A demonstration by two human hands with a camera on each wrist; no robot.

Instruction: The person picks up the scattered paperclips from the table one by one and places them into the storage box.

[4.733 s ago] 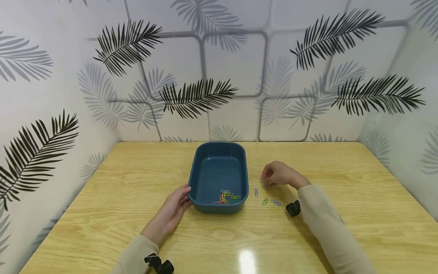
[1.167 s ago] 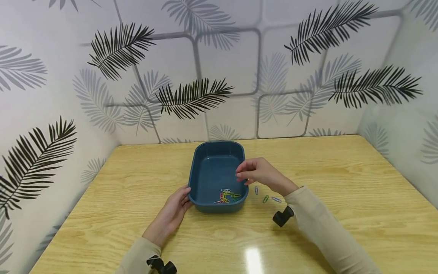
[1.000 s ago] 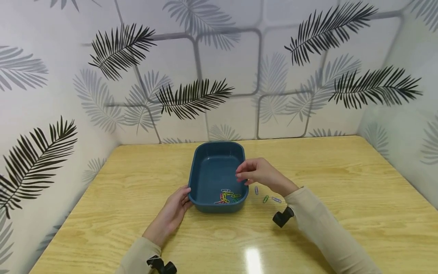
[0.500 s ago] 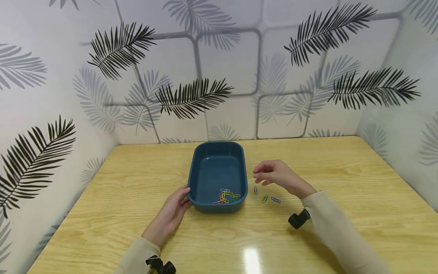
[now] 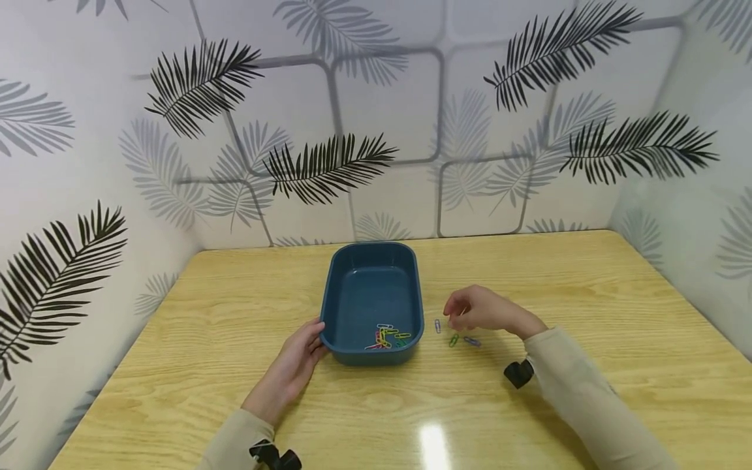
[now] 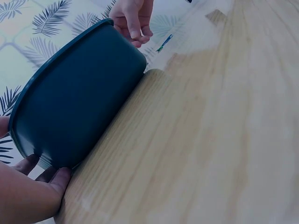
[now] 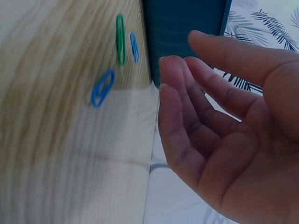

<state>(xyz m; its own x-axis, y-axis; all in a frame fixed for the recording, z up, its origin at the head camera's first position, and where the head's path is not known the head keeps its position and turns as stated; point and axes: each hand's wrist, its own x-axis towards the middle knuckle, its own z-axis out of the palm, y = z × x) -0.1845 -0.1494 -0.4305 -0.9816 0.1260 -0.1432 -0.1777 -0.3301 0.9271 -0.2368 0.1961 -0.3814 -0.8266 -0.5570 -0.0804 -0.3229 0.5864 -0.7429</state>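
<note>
A dark blue plastic bin [image 5: 376,294] stands mid-table, with several coloured paper clips [image 5: 385,337] at its near end. My left hand [image 5: 294,362] holds the bin's left side near the front corner; in the left wrist view the fingers [image 6: 60,179] press at the lower wall. Right of the bin lie a bluish paper clip [image 5: 437,326], a green paper clip [image 5: 454,340] and another blue paper clip [image 5: 472,341]. Just above them hovers my right hand [image 5: 486,309], its fingers loosely bent. The right wrist view shows thumb [image 7: 224,53] and fingertips apart, with nothing between them.
The bin sits on a light wooden table [image 5: 235,294]. Behind it rises a wall [image 5: 399,196] with a leaf pattern. Black wrist cameras, such as the right one [image 5: 519,373], hang from both sleeves.
My right hand has moved from over the bin's right rim back to the right, then lowered toward the loose clips. The left hand stays on the bin, which has not moved.
</note>
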